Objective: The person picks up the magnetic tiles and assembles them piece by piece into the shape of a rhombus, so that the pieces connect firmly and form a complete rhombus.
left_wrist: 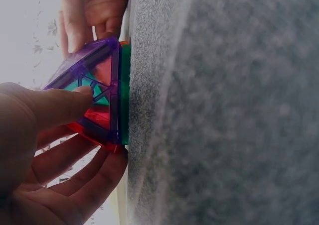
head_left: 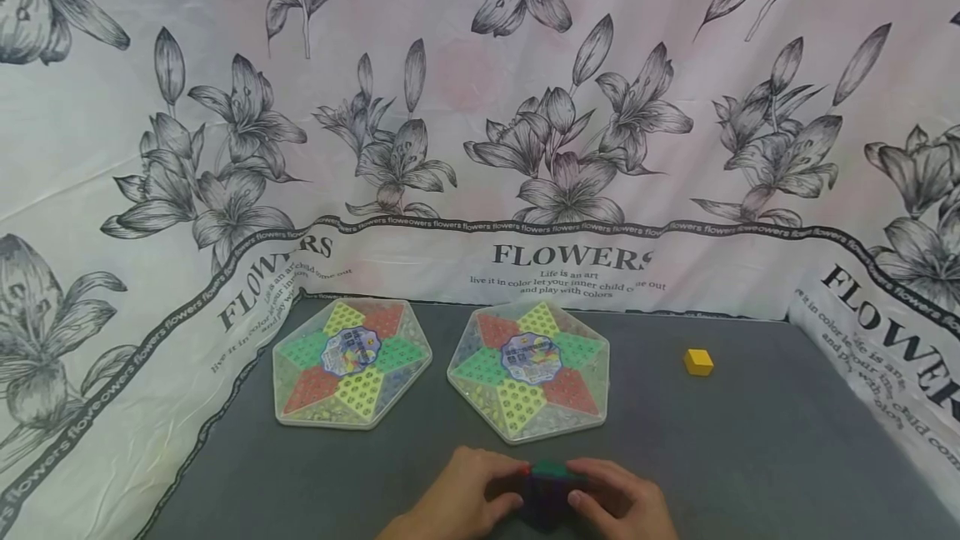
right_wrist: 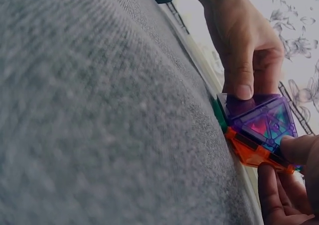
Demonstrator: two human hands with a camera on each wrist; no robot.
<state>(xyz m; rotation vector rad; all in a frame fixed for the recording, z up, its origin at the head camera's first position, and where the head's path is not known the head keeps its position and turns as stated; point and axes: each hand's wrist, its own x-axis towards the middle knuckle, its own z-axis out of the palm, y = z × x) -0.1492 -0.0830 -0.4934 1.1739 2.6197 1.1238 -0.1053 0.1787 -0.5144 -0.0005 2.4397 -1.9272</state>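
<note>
Low at the front of the table, both hands hold a small block of translucent magnetic tiles point(head_left: 550, 500) between them. My left hand point(head_left: 465, 492) grips its left side; in the left wrist view its thumb lies on a purple triangular tile point(left_wrist: 114, 105) with the fingers curled underneath. From the other side my right hand point(head_left: 628, 500) pinches it, thumb on the purple face and fingertips at an orange tile point(right_wrist: 249, 153) in the right wrist view. A green tile point(left_wrist: 126, 93) runs along one edge, and red shows through the purple frame.
Two hexagonal Chinese checkers boxes point(head_left: 352, 361) with clear lids lie side by side beyond the hands. A yellow cube point(head_left: 698, 362) sits farther right on the dark grey table point(head_left: 720, 440). Flower-printed cloth point(head_left: 465, 140) hangs behind and along both sides.
</note>
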